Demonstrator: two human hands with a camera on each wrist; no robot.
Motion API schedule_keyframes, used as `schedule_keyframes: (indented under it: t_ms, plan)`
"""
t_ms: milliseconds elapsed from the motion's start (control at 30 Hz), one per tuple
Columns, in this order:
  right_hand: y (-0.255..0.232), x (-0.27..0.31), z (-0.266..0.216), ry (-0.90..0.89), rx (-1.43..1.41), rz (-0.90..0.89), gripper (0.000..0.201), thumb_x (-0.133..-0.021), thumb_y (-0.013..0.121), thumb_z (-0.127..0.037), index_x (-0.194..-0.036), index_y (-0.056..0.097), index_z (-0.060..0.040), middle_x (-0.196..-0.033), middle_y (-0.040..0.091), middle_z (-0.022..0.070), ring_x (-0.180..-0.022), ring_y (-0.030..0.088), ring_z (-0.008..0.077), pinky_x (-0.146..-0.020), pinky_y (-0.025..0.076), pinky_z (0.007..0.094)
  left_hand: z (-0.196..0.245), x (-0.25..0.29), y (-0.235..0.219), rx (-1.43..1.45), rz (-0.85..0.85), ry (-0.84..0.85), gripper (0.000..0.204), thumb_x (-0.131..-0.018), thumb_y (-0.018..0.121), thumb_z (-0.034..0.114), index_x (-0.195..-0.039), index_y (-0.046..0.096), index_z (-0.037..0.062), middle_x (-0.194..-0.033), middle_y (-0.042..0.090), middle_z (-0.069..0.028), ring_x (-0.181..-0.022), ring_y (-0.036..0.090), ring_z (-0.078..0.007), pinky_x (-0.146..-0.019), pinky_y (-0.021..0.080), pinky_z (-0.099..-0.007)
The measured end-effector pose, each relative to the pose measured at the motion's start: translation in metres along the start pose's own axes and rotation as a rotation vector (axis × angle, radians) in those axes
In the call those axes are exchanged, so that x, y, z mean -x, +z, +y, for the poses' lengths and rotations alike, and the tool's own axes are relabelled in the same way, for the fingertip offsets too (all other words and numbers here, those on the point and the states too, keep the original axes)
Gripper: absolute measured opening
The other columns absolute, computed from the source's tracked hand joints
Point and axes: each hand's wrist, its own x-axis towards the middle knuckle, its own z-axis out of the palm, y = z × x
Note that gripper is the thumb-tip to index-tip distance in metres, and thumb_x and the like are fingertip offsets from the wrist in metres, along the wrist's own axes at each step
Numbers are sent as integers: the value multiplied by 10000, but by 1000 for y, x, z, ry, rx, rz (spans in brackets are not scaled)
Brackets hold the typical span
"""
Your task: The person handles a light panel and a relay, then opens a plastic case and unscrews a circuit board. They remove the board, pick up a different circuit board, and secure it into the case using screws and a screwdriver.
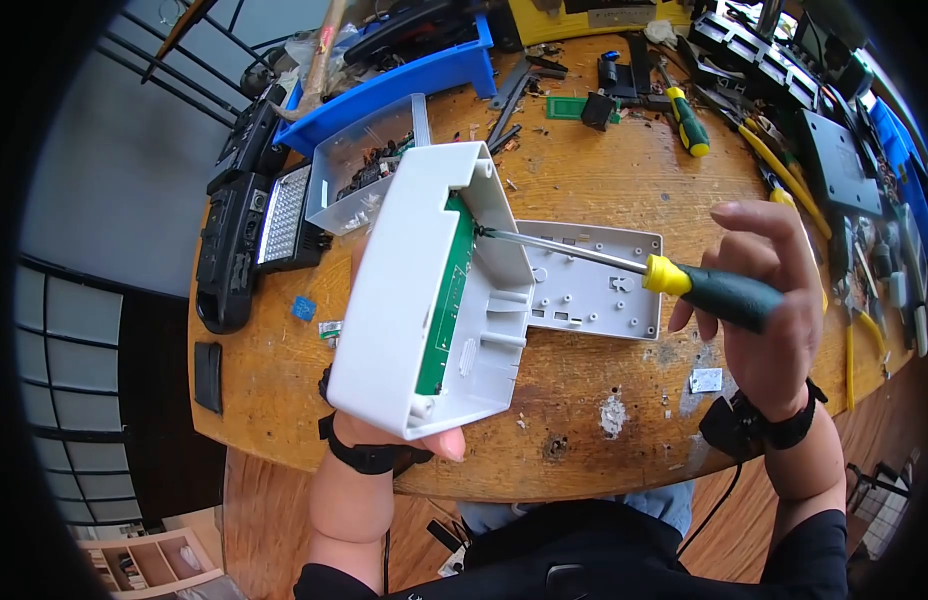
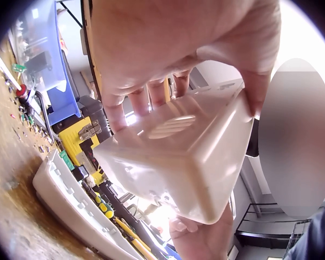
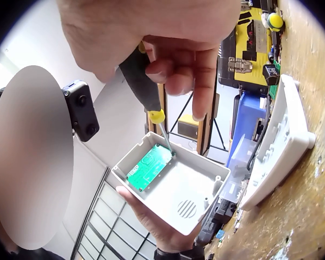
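Note:
A white plastic housing, its open side turned to the right, is held up over the bench by the left hand, mostly hidden behind it; in the left wrist view that hand grips the housing across its back, fingers on one side, thumb on the other. A green circuit board lies inside. The right hand holds a green and yellow screwdriver by its handle, fingers partly extended. Its tip meets a screw at the board's corner, as the right wrist view also shows.
Behind the housing a flat white cover lies on the wooden bench. A clear bin of small parts and a blue tray stand at the back left. Pliers, another screwdriver and other tools lie at the back and right.

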Motion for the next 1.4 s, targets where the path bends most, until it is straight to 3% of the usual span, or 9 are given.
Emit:
schedule_keyframes:
  t_ms: [200, 333, 567, 767, 867, 967, 1100, 1267, 1400]
  plan:
    - [-1, 1, -12, 316, -66, 18, 533, -966, 481, -408, -1249, 446, 42, -675, 618, 71, -510, 484, 42, -490, 332, 179, -3, -1, -1, -9, -2, -7, 985, -632, 778, 669, -1264, 482, -27, -1151, 553, -88, -982, 553, -178, -785, 492, -290]
    - [1, -2, 0, -26, 31, 9, 507, -879, 653, -206, -1265, 427, 32, -703, 568, 39, -619, 522, 66, -584, 346, 194, -4, -2, 1, 35, -9, -51, 980, -635, 778, 667, -1263, 484, -26, -1148, 554, -85, -977, 554, -176, -779, 493, -288]
    - [-7, 1, -6, 192, -193, -60, 509, -961, 496, -380, -1253, 446, 34, -685, 625, 62, -532, 504, 53, -504, 355, 175, 27, -29, 6, -24, 195, 71, 932, -641, 807, 619, -1256, 500, -12, -1125, 571, -59, -959, 558, -154, -768, 492, -276]
    - [3, -4, 1, 42, -1, 60, 466, -919, 603, -236, -1260, 433, 32, -705, 621, 55, -563, 521, 68, -548, 389, 189, -4, -10, -1, 225, -59, -77, 969, -637, 811, 616, -1280, 473, -24, -1153, 551, -75, -969, 556, -178, -793, 488, -284]
    - [7, -4, 4, -72, 35, 85, 506, -928, 592, -314, -1262, 432, 31, -675, 609, 55, -537, 507, 70, -528, 380, 189, 6, -14, 10, 12, 237, -32, 962, -638, 799, 635, -1263, 488, -27, -1127, 566, -75, -945, 567, -183, -791, 493, -286]
    - [0, -1, -4, 132, -196, 49, 470, -985, 462, -374, -1241, 459, 21, -637, 607, 59, -499, 487, 55, -479, 349, 187, 7, 3, -10, -96, 305, 41, 1078, -712, 513, 828, -1323, 424, -56, -1257, 530, -132, -1074, 554, -198, -875, 490, -329]
    - [0, 0, -8, 221, 7, 61, 392, -979, 501, -291, -1231, 469, 7, -642, 593, 36, -523, 497, 51, -501, 337, 182, 7, -18, -7, -108, -59, 54, 1007, -647, 773, 665, -1298, 433, -23, -1198, 508, -100, -1043, 523, -192, -828, 471, -300]
    - [2, -4, -1, 3, 97, 59, 559, -873, 658, -331, -1251, 439, 18, -710, 587, 47, -628, 570, 93, -584, 405, 215, 12, -23, -5, -26, -85, 29, 1026, -639, 775, 663, -1312, 410, -21, -1221, 486, -100, -1072, 505, -196, -853, 460, -309]
    - [-3, 1, -1, 74, -172, 61, 653, -920, 531, -531, -1242, 441, 29, -709, 609, 60, -607, 565, 91, -555, 397, 210, 10, -13, 0, 59, 23, -105, 1052, -626, 778, 661, -1326, 387, -20, -1236, 473, -99, -1093, 493, -196, -882, 451, -320]
